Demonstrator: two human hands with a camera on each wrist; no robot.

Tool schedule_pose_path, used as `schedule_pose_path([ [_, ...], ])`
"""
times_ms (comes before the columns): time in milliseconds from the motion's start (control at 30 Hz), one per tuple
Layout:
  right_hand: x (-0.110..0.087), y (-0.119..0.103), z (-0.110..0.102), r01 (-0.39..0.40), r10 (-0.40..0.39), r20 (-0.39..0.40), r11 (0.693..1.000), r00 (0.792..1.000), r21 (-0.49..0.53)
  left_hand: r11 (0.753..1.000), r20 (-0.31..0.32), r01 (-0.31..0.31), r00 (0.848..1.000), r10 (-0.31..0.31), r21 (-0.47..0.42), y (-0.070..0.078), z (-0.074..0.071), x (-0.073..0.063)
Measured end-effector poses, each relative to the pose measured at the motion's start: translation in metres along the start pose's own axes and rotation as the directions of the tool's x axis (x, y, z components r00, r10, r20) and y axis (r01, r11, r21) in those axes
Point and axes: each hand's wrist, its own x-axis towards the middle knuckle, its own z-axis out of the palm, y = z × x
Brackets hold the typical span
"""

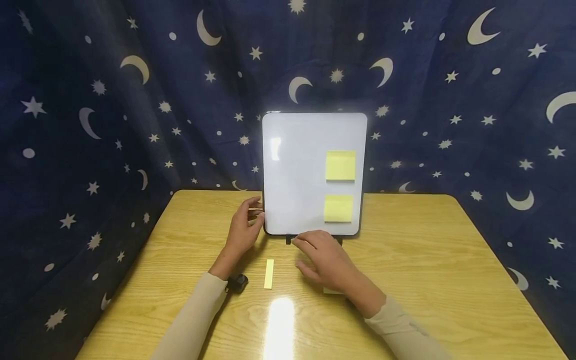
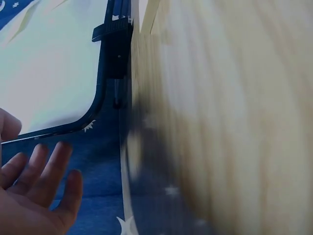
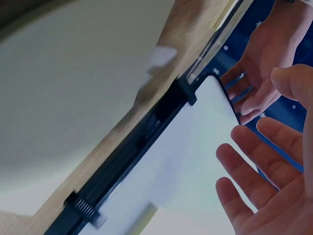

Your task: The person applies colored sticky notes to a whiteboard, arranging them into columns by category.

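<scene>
A whiteboard (image 1: 294, 185) with a dark frame stands upright on the table, held at its lower edge by a black stand (image 3: 139, 127). Two yellow sticky notes (image 1: 340, 165) are on its right half, one above the other. My left hand (image 1: 243, 227) is at the board's lower left edge, fingers spread and loosely bent; whether it touches the edge I cannot tell. In front of the board's bottom edge hovers my right hand (image 1: 327, 261), fingers relaxed and holding nothing visible. Between my forearms a narrow yellow paper strip (image 1: 268, 274) lies on the table.
Partly hidden under my right wrist lies another pale yellow paper (image 1: 332, 291). A small black device (image 1: 238, 283) sits at my left wrist. The wooden table (image 1: 418, 240) reaches back to a dark blue curtain (image 1: 432, 100) with moons and stars.
</scene>
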Motion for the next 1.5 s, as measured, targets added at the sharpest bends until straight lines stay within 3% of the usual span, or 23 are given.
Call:
schedule_pose_path([
  [267,0.010,-0.017,0.011,-0.017,0.015,0.069,0.999,0.997,0.036,0.995,0.038,0.068,0.997,-0.065,-0.069,-0.003,0.001,0.001],
  [600,0.018,-0.034,0.024,0.012,-0.016,0.116,0.999,0.993,0.034,0.996,0.057,0.078,0.996,-0.076,-0.039,-0.005,0.004,0.001],
  [933,0.023,-0.045,0.034,-0.016,0.010,0.227,1.000,0.974,0.024,0.996,0.070,0.066,0.996,-0.062,-0.058,-0.005,-0.004,-0.003],
  [1200,0.024,-0.048,0.039,0.000,-0.005,0.221,1.000,0.975,0.024,0.996,0.104,0.092,0.990,-0.091,-0.009,-0.006,-0.012,-0.014],
  [1367,0.026,-0.050,0.039,-0.033,0.031,0.289,0.999,0.957,0.000,0.996,0.143,0.084,0.986,-0.088,0.034,-0.004,-0.019,-0.023],
  [1500,0.028,-0.051,0.038,-0.048,0.051,0.333,0.999,0.942,-0.017,0.996,0.211,0.044,0.976,-0.060,0.079,0.001,-0.024,-0.032],
])
